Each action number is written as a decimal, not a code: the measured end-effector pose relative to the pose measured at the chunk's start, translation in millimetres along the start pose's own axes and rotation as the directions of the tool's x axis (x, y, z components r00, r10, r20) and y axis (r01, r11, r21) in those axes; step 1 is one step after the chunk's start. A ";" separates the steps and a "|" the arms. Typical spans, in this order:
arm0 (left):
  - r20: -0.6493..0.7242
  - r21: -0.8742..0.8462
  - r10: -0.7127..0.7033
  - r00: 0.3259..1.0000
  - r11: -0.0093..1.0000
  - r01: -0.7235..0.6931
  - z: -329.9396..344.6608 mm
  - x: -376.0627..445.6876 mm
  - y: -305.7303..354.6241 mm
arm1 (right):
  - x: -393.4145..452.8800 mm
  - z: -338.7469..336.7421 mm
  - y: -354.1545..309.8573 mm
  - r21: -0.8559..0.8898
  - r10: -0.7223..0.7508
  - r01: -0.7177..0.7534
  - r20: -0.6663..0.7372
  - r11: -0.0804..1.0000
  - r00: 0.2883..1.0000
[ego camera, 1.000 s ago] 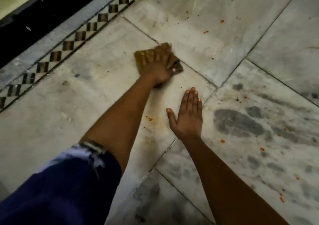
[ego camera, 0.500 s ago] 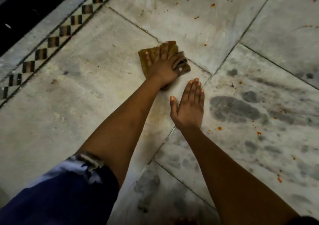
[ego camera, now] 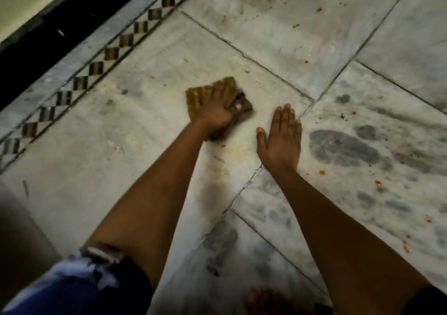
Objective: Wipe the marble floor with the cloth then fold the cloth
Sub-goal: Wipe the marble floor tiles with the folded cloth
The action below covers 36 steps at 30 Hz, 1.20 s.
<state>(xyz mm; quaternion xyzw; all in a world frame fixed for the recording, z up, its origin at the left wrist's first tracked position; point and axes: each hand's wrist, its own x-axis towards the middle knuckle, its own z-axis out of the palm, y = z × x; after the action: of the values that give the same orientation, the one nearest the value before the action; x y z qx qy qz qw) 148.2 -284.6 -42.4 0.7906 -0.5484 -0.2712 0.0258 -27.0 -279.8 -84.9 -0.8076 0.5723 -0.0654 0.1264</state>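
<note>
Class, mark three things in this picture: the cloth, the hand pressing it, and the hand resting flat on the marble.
cloth (ego camera: 196, 95), head view, its bare left part.
left hand (ego camera: 216, 111), head view, its back.
right hand (ego camera: 280, 140), head view, its back.

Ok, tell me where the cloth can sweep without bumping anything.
Free: the pale slab between the cloth and the checkered border, and the slab beyond it. Crowded: right of the left hand, where the right hand rests flat near the tile joint.

Open marble floor (ego camera: 150, 160) left of cloth (ego camera: 193, 94), right hand (ego camera: 280, 138) flat just beside it, black skirting (ego camera: 48, 41) beyond
</note>
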 end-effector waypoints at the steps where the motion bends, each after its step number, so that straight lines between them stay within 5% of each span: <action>1: 0.013 0.037 0.033 0.999 0.999 -0.033 11.3 -18.8 4.9 | 1.0 -1.3 0.5 0.029 0.009 -0.009 0.000 1.000 1.000; 7: -0.119 0.222 0.251 0.961 0.950 -0.221 48.3 -121.6 -52.8 | -0.7 -9.6 -4.9 0.066 -0.017 0.012 0.069 0.998 0.997; 12: -0.173 0.045 -0.225 0.959 0.971 0.236 20.6 -75.7 -60.5 | -10.2 -1.9 -20.2 0.075 -0.154 0.146 0.118 0.986 0.981; 14: -0.185 -0.009 -0.288 0.940 0.957 0.292 26.3 -65.0 -34.5 | -10.8 -2.0 -19.7 0.113 -0.136 0.124 0.106 0.986 0.985; 20: -0.175 0.189 0.037 0.984 0.982 -0.003 75.3 -136.7 -16.3 | -15.2 2.3 -22.7 0.049 -0.134 0.133 0.029 0.990 0.991; 25: -0.171 0.186 -0.089 0.981 0.975 0.121 47.2 -126.9 -68.8 | -16.3 4.9 -20.2 -0.014 -0.141 0.142 0.049 0.990 0.989; 30: -0.145 0.041 -0.285 0.947 0.955 0.294 15.4 -58.8 -42.7 | -15.0 4.6 -20.1 0.015 -0.159 0.158 0.045 0.987 0.986; 36: -0.206 0.182 -0.015 0.978 0.982 0.054 64.4 -124.6 -20.6 | -15.2 3.5 -23.0 0.011 -0.161 0.161 0.029 0.987 0.987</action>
<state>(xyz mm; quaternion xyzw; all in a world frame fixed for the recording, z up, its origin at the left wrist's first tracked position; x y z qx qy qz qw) 105.0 -150.1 -54.3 0.8226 -0.5519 -0.1367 0.0028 -10.3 -257.8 -81.2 -0.8514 0.5032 -0.0659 0.1325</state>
